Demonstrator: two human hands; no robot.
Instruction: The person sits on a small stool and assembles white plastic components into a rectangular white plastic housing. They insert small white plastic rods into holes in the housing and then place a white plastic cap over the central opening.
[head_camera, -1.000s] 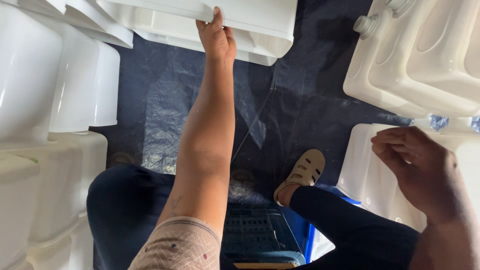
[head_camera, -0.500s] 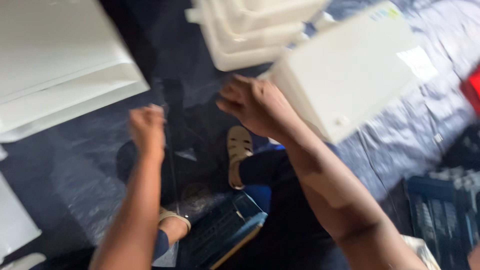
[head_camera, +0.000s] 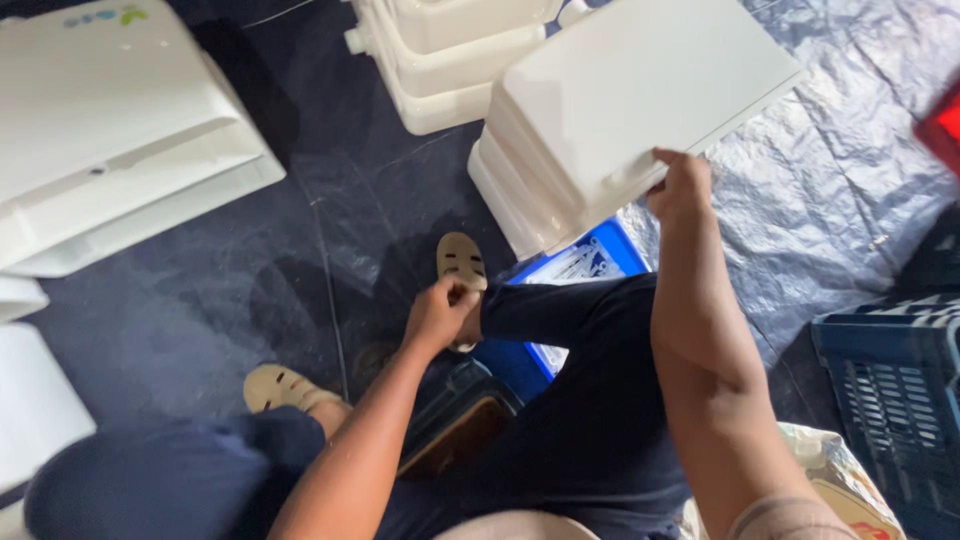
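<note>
My right hand (head_camera: 680, 187) grips the near edge of a large white plastic container (head_camera: 640, 95), the top one of a tilted stack just beyond my right knee. Lower down, my left hand (head_camera: 440, 315) is curled shut against the cuff of my dark trouser leg (head_camera: 570, 310), next to a tan sandal (head_camera: 460, 262). Nothing shows inside the left hand. My other sandal (head_camera: 280, 388) rests on the dark floor sheet at lower left.
More white containers lie stacked at the left (head_camera: 120, 130) and at the top middle (head_camera: 450, 60). A blue flat item (head_camera: 585, 262) sits under the gripped stack. A dark blue slotted crate (head_camera: 890, 400) stands at the right, with a red object (head_camera: 940, 130) at the right edge.
My left hand has dropped from mid-air to my trouser cuff. My right hand has shifted to the container's near edge. The view has swung right.
</note>
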